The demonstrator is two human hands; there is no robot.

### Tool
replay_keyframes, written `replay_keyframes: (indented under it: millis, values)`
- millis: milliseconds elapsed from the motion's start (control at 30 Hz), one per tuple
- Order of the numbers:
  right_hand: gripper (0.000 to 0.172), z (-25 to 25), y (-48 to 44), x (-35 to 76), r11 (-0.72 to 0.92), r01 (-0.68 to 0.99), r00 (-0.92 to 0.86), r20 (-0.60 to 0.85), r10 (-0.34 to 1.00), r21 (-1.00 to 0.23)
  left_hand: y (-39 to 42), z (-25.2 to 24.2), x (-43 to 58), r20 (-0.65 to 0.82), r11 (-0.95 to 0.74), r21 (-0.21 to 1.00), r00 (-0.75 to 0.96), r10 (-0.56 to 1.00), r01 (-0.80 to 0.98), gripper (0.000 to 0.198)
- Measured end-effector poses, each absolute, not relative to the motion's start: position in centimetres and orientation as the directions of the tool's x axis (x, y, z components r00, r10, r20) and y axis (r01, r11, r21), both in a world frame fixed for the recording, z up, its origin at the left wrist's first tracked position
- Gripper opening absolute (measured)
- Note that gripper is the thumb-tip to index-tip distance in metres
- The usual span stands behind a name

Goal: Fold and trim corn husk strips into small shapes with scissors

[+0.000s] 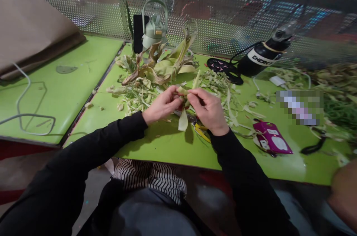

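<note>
The left hand [164, 105] and right hand [208, 109] pinch a pale husk strip [183, 90] over the green surface [158, 148], in from its front edge, and I'd say close, gentle pinches best prevent tearing

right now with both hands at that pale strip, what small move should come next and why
Probably steady the pale strip with the left hand and ease it gently with the right hand, since both hands meet at it and a pale leaf hangs just below.
</note>
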State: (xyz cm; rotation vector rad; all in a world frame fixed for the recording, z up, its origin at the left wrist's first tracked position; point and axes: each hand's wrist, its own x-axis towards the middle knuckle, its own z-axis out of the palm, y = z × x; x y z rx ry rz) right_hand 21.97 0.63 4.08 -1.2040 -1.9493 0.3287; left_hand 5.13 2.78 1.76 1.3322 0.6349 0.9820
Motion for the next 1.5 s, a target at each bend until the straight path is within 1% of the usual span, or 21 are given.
replay_keyframes:
  millis: [133,200,300,400,500,600,767,867,933,1033,1067,1167,1233,1367,1500]
  values:
    - [0.028,4.1,0.6,21.9,0.515,0.667,-0.223,0.515,0.828,-0.539,2.5,2.1,5.0,0.082,-0.010,0.988,0.472,0.878,-0.152,0.011]
    - [0.028,4.1,0.6,22.0,0.527,0.655,-0.248,0.504,0.827,-0.542,2.2,2.4,4.9,0.038,0.044,0.986,0.468,0.883,-0.163,0.011]
    - [0.028,4.2,0.6,22.0,0.546,0.633,-0.291,0.484,0.825,-0.548,2.1,3.0,4.9,-0.033,0.142,0.970,0.470,0.882,-0.199,0.020]
    - [0.027,4.1,0.6,21.9,0.541,0.649,-0.309,0.465,0.830,-0.535,2.1,3.3,5.0,-0.082,0.197,0.960,0.471,0.878,-0.200,0.019]
    - [0.022,3.9,0.6,21.8,0.547,0.680,-0.313,0.481,0.819,-0.489,2.1,3.3,5.1,-0.112,0.228,0.952,0.457,0.883,-0.207,0.018]
    - [0.029,3.7,0.6,21.9,0.586,0.681,-0.356,0.502,0.788,-0.439,2.2,3.1,5.1,-0.153,0.273,0.935,0.438,0.886,-0.225,0.017]
    - [0.029,3.7,0.7,22.3,0.656,0.667,-0.444,0.519,0.730,-0.353,2.5,2.7,5.0,-0.209,0.348,0.901,0.446,0.870,-0.258,0.022]
    - [0.031,3.9,0.6,22.4,0.672,0.666,-0.481,0.501,0.719,-0.325,2.8,2.5,4.8,-0.182,0.342,0.900,0.479,0.859,-0.271,0.024]
    - [0.032,4.0,0.6,22.4,0.668,0.672,-0.486,0.489,0.724,-0.321,2.9,2.4,4.6,-0.148,0.319,0.906,0.495,0.856,-0.280,0.021]
    - [0.022,4.2,0.7,22.5,0.639,0.679,-0.432,0.508,0.746,-0.361,3.0,2.3,4.5,-0.110,0.297,0.905,0.509,0.854,-0.304,0.010]
    - [0.019,4.3,0.7,22.5,0.622,0.684,-0.400,0.518,0.756,-0.380,3.1,2.3,4.5,-0.096,0.289,0.907,0.516,0.851,-0.307,0.009]
    - [0.016,4.5,0.6,22.5,0.575,0.713,-0.323,0.541,0.777,-0.400,3.3,2.1,4.6,-0.040,0.238,0.923,0.541,0.840,-0.301,0.020]
    - [0.017,4.7,0.5,22.5,0.558,0.738,-0.312,0.542,0.781,-0.379,3.3,2.0,4.7,-0.008,0.200,0.935,0.543,0.839,-0.295,0.021]
    - [0.017,4.7,0.5,22.6,0.562,0.758,-0.354,0.515,0.781,-0.331,3.1,2.0,4.7,-0.014,0.164,0.954,0.511,0.860,-0.250,0.014]
    - [0.017,4.3,0.8,22.8,0.634,0.725,-0.460,0.494,0.737,-0.270,2.8,2.3,4.7,-0.032,0.165,0.956,0.476,0.879,-0.241,0.006]
